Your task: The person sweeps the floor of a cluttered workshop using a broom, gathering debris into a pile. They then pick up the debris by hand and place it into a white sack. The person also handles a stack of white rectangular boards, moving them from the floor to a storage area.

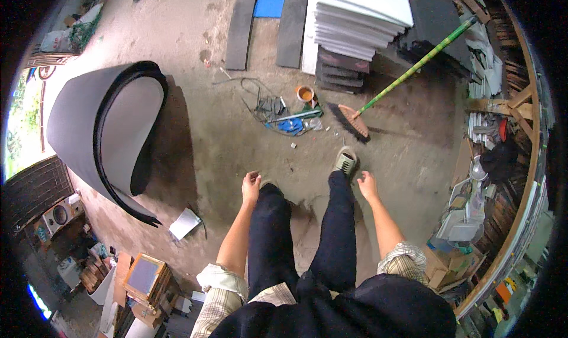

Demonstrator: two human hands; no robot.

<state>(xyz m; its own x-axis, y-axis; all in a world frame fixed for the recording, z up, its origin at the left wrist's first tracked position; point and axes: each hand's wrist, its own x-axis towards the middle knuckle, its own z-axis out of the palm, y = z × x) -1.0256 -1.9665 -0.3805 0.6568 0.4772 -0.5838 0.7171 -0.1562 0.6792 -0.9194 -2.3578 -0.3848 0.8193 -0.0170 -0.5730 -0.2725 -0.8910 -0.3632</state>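
My left hand (251,186) hangs beside my left knee, fingers loosely bent and a little apart, holding nothing. On the other side, my right hand (367,186) hangs past my right leg, also loosely open with nothing in it. Ahead of my right shoe (345,160), a broom (408,74) with a green handle rests with its bristle head on the floor, its handle slanting up to the right. Left of the broom head lie a blue cloth-like item (291,125), dark cords (255,105) and an orange-filled cup (305,94). Neither hand touches any of these.
A large curled black sheet (83,125) stands at the left. White sheets (361,18) are stacked over dark blocks (338,77) at the far side, beside long dark strips (241,33). A white paper (185,224) lies lower left. Boxes (452,261) and shelving line the right.
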